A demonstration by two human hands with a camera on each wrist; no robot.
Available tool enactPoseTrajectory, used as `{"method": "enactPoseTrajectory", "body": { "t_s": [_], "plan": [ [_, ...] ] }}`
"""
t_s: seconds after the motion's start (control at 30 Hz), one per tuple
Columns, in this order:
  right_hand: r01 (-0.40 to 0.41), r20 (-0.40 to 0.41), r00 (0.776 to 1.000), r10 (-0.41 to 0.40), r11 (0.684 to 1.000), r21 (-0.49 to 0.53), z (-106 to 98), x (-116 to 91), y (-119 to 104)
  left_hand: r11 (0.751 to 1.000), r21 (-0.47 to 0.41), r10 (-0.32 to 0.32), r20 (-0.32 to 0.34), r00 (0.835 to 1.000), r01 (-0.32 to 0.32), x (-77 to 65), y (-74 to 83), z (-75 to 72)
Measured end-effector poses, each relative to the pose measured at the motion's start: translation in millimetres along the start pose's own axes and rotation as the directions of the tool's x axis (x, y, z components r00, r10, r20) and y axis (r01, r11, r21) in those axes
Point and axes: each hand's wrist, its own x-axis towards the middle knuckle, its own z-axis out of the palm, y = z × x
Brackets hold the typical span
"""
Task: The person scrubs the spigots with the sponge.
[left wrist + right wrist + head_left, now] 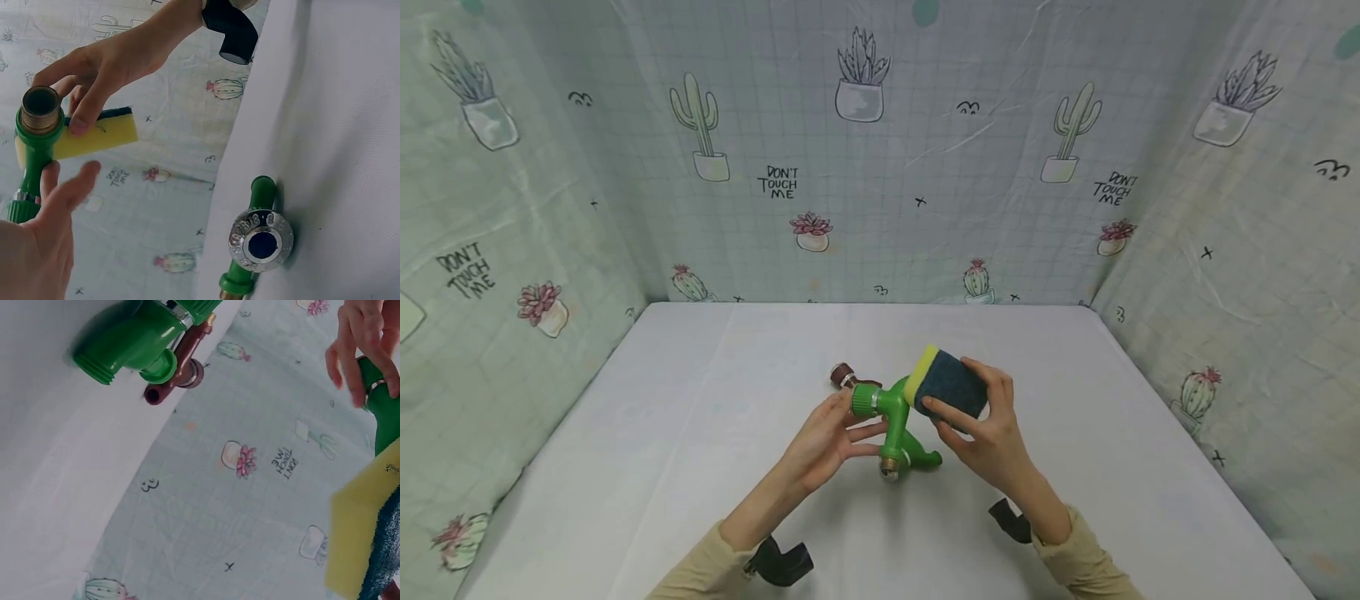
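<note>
A green tap (895, 412) with a ribbed collar and a brass threaded end (40, 112) is up off the table, its collar gripped by the fingers of my left hand (820, 446). My right hand (996, 446) pinches a sponge (951, 383) between thumb and fingers. Yellow foam forms one side of it, a dark scouring layer the other. In the head view the yellow side touches the tap's upper right part. A second green tap (128, 347) with a chrome round end (261, 240) lies on the table beneath. My left palm is partly hidden in the right wrist view.
Behind the left hand a maroon tap (184, 359) lies on the white table (715, 392), beside the second green tap. Black curved wrist mounts (782, 562) are at both forearms. Cactus-printed cloth walls (917, 158) rise around the back and sides.
</note>
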Motion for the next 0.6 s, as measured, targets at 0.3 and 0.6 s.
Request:
{"method": "enactPoseTrajectory", "body": {
  "t_s": [0.3, 0.6],
  "plan": [
    [0.112, -0.016, 0.993, -0.113, 0.991, -0.070, 2, 0, -5, 0.990, 0.140, -0.006, -0.066, 0.998, 0.015, 1.3, -12.4, 6.2],
    [0.126, -0.013, 0.992, -0.127, 0.990, -0.059, 4, 0, -8, 0.980, 0.200, -0.036, 0.122, 0.992, 0.011, -7.9, -12.2, 14.8]
  ]
}}
